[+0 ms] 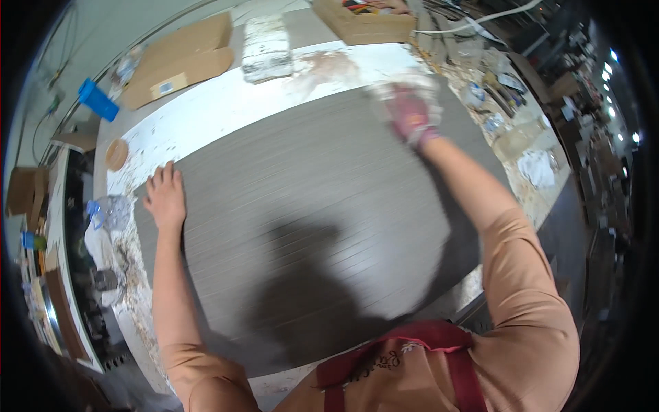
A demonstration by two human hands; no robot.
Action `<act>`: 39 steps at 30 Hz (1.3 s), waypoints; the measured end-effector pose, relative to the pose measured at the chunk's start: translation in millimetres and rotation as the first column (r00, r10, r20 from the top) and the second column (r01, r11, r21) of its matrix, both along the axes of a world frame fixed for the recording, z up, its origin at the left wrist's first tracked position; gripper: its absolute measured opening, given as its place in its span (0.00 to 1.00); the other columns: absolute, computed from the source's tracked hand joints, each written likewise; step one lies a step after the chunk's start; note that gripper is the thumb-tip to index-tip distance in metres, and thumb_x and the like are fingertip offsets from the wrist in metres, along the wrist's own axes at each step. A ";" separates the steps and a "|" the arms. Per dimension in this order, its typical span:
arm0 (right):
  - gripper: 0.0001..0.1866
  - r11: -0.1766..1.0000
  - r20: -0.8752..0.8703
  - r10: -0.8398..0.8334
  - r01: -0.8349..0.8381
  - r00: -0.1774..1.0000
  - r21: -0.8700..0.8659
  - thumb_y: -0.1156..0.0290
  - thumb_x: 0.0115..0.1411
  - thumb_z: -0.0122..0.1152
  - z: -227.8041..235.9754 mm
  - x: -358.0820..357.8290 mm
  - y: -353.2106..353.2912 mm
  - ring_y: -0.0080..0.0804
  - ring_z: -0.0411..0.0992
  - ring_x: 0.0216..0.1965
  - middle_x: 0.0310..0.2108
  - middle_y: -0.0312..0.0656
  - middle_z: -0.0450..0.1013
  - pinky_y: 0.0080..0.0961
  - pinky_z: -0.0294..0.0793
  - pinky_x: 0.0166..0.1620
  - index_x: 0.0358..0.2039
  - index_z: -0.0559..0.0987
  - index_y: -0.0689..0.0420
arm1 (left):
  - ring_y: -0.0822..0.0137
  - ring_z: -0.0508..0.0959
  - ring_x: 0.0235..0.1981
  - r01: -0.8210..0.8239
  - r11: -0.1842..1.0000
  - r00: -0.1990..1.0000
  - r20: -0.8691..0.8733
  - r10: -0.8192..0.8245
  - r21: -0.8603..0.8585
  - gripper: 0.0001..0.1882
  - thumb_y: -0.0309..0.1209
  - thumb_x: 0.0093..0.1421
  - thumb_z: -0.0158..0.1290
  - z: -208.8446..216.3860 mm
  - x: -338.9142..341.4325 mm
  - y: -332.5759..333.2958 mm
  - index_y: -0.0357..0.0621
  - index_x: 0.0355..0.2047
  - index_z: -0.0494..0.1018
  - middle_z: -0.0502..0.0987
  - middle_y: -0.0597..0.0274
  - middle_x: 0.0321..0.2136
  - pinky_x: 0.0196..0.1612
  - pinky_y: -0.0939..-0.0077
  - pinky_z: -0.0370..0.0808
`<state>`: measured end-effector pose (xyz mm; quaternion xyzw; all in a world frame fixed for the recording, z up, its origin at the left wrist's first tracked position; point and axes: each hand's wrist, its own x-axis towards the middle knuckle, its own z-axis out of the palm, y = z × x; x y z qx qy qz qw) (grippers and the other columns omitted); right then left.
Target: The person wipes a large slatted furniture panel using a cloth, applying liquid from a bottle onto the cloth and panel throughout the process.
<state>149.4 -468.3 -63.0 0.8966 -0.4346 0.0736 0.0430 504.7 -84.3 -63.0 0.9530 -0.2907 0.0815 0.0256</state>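
A large grey-brown panel [302,178] with fine lines lies flat on the table before me. My left hand [165,198] is bare and rests on the panel's left edge near the far corner, fingers stretched out. At the far right corner, my right hand [410,113], in a pink and white glove, presses a whitish cloth [424,89] against the surface. Motion blurs both cloth and glove, and the fingertips are hidden. My shadow falls across the panel's near half.
Flattened cardboard [182,58], a paint-spotted white block [267,49] and a cardboard box [364,24] stand along the far side. A blue cup [98,100], a round tan lid [117,154] and a plastic bottle [113,213] sit at left. Scraps and a clear bottle [520,139] crowd the right.
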 end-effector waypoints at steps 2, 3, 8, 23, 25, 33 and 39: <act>0.31 0.742 -0.089 0.575 -0.564 0.814 -0.362 0.53 0.58 0.49 -18.7 60.5 93.3 0.41 0.57 0.63 0.59 0.48 0.61 0.41 0.56 0.62 0.60 0.63 0.54 | 0.55 0.56 0.64 -0.026 1.000 0.999 0.023 0.025 0.016 0.23 0.49 0.67 0.33 -4.4 8.5 10.8 0.64 0.61 0.61 0.60 0.65 0.62 0.60 0.39 0.53; 0.29 0.655 0.177 0.752 -0.685 0.635 -0.321 0.53 0.58 0.49 -30.2 92.3 149.6 0.41 0.53 0.64 0.59 0.47 0.60 0.42 0.51 0.64 0.58 0.66 0.52 | 0.55 0.56 0.64 -0.034 0.999 0.999 0.036 0.034 0.010 0.24 0.50 0.67 0.33 -9.4 12.5 16.9 0.64 0.61 0.61 0.60 0.66 0.62 0.60 0.40 0.53; 0.27 0.334 0.396 0.868 -0.942 0.299 -0.020 0.46 0.54 0.53 1.5 109.8 338.7 0.44 0.56 0.63 0.58 0.41 0.62 0.46 0.52 0.64 0.50 0.71 0.46 | 0.58 0.58 0.63 0.023 1.000 1.000 0.016 -0.023 0.014 0.24 0.50 0.67 0.33 -2.9 14.4 7.6 0.65 0.61 0.60 0.61 0.68 0.61 0.58 0.43 0.55; 0.26 0.870 0.388 0.477 -0.486 0.789 -0.081 0.57 0.64 0.47 -21.5 -107.8 123.0 0.45 0.62 0.58 0.58 0.50 0.62 0.40 0.62 0.58 0.60 0.62 0.53 | 0.56 0.55 0.64 0.039 0.999 0.999 -0.009 -0.039 0.035 0.25 0.50 0.67 0.31 -15.9 27.1 14.1 0.66 0.63 0.57 0.59 0.66 0.62 0.60 0.44 0.52; 0.26 0.693 0.615 0.544 -0.718 0.572 0.055 0.55 0.63 0.48 -27.6 -108.0 142.6 0.45 0.62 0.58 0.57 0.48 0.63 0.42 0.62 0.59 0.60 0.63 0.48 | 0.55 0.55 0.64 0.056 0.998 0.998 -0.035 -0.055 0.020 0.25 0.51 0.67 0.30 -13.7 31.3 19.6 0.67 0.63 0.57 0.59 0.66 0.63 0.59 0.42 0.52; 0.19 0.995 0.264 -0.039 0.062 0.964 -0.080 0.59 0.62 0.48 34.6 -218.2 -1.8 0.45 0.67 0.54 0.51 0.48 0.69 0.41 0.66 0.55 0.50 0.73 0.53 | 0.54 0.55 0.64 0.069 0.997 0.997 -0.026 -0.069 0.022 0.25 0.51 0.67 0.30 -15.0 26.8 13.9 0.66 0.63 0.57 0.59 0.64 0.63 0.60 0.46 0.53; 0.29 0.919 0.455 0.226 -0.343 0.861 0.192 0.46 0.62 0.44 -3.3 -163.0 92.2 0.45 0.60 0.60 0.58 0.45 0.62 0.46 0.59 0.60 0.55 0.68 0.51 | 0.53 0.54 0.64 0.048 0.985 0.969 0.233 -0.086 0.164 0.25 0.44 0.67 0.38 12.2 -8.7 -6.6 0.61 0.63 0.57 0.58 0.61 0.63 0.60 0.45 0.53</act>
